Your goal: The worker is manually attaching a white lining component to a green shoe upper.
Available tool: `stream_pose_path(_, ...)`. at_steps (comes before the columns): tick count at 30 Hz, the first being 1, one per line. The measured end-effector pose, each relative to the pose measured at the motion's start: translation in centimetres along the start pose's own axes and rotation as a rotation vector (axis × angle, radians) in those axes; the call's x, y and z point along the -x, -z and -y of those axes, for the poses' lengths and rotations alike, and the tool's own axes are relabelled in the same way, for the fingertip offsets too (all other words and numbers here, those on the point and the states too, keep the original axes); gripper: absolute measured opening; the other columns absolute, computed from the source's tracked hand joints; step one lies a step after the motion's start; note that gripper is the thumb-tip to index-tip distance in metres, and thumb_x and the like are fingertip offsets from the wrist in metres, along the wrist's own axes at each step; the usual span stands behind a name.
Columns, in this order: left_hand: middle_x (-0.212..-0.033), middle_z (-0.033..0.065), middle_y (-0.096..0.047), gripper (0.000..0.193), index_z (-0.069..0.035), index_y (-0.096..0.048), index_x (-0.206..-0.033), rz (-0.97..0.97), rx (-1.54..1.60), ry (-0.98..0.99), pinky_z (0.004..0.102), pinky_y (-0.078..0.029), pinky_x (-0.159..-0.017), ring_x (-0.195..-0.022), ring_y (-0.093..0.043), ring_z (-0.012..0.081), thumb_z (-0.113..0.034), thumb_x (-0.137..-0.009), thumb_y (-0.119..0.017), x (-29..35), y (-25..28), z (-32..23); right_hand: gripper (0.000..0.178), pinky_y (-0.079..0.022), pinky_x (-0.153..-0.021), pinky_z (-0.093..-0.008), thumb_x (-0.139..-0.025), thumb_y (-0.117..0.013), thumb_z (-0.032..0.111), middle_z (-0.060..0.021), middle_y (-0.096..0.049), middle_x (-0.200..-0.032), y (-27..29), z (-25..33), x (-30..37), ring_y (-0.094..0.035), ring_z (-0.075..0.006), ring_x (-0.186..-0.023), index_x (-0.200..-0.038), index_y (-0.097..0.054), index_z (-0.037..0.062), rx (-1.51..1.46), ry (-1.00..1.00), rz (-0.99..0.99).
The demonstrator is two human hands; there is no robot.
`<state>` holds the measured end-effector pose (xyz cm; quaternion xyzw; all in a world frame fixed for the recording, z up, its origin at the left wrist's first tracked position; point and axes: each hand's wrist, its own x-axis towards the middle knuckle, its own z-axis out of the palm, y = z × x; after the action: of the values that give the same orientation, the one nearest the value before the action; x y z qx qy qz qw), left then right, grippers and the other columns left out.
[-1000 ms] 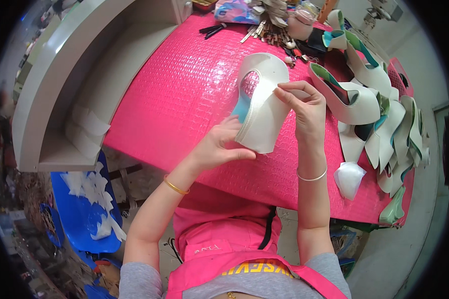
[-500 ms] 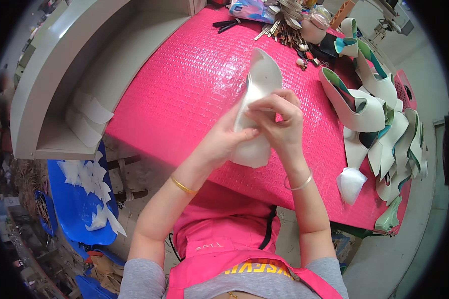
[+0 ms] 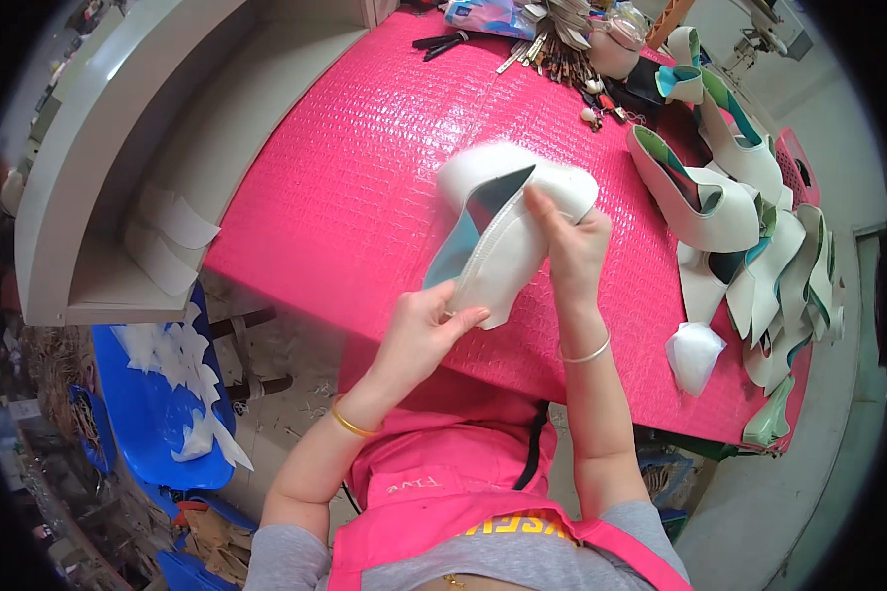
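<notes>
Pink and glossy, the bench (image 3: 355, 167) is shining. Nearly closed, the left hand (image 3: 424, 330) and right hand (image 3: 576, 251) are pinching a white shoe upper (image 3: 508, 266); uneven pulling would be risking distortion.

The left hand (image 3: 426, 325) and right hand (image 3: 577, 251), close together 0.5 s ago, now grip the shoe piece (image 3: 511, 258) farther apart, the left nearer the tabletop's (image 3: 335, 197) near edge. Pressed narrow then, the shoe piece gapes open, blue lining (image 3: 451, 254) showing again.

One fisheye view looks from the head, downward and near, at the left hand (image 3: 414, 335), right hand (image 3: 578, 248) and pink worktop (image 3: 340, 187).
</notes>
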<state>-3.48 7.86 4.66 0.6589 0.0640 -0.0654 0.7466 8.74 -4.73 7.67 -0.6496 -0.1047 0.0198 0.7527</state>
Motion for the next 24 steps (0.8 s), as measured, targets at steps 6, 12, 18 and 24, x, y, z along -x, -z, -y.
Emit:
stream_pose_path(6, -0.088, 0.0046, -0.061, 0.025, 0.007, -0.055, -0.103, -0.067, 0.023, -0.072, 0.0200, -0.045, -0.067, -0.078, -0.055, 0.0074, -0.010, -0.085, -0.055, 0.1, -1.1, -1.0, 0.045, -0.023, -0.035, -0.0182, -0.085, -0.052, 0.043, 0.0039, -0.050, -0.049, -1.0, 0.6, -1.4, -0.041, -0.0023, -0.039, -0.060, -0.058, 0.0057, 0.075, 0.036, -0.122)
stream_pose_path(12, -0.083, 0.0058, -0.062, 0.024, 0.004, -0.058, -0.096, -0.544, 0.447, -0.287, 0.0213, -0.046, -0.062, -0.068, -0.057, 0.0082, -0.018, -0.086, -0.055, -3.4, -0.9, -3.4, 0.038, -0.042, -0.071, -0.0268, -0.080, -0.060, 0.033, -0.0037, -0.059, -0.079, -0.4, 1.0, 0.2, -0.055, -0.0114, -0.077, -0.096, -0.056, -0.0007, -0.102, -0.215, 0.477)
stream_pose_path(18, -0.077, 0.0036, -0.061, 0.029, -0.001, -0.059, -0.087, -0.583, 0.538, -0.198, 0.0222, -0.046, -0.056, -0.063, -0.056, 0.0078, -0.029, -0.087, -0.053, -3.9, 0.3, -4.6, 0.023, -0.039, -0.080, -0.0297, -0.067, -0.068, 0.008, -0.0056, -0.062, -0.082, -1.5, 0.9, 3.7, -0.058, -0.0159, -0.073, -0.086, -0.061, -0.0009, 0.506, 0.196, 0.624)
stream_pose_path(24, -0.070, 0.0043, -0.061, 0.039, -0.002, -0.060, -0.080, -0.530, 0.749, -0.222, 0.0219, -0.046, -0.052, -0.059, -0.057, 0.0091, -0.039, -0.086, -0.051, -4.5, 0.4, -5.4, 0.016, -0.039, -0.073, -0.0304, -0.079, -0.058, 0.013, -0.0065, -0.056, -0.070, -1.6, 0.5, 3.8, -0.054, -0.0163, -0.069, -0.080, -0.059, -0.0027, 0.009, 0.106, 0.499)
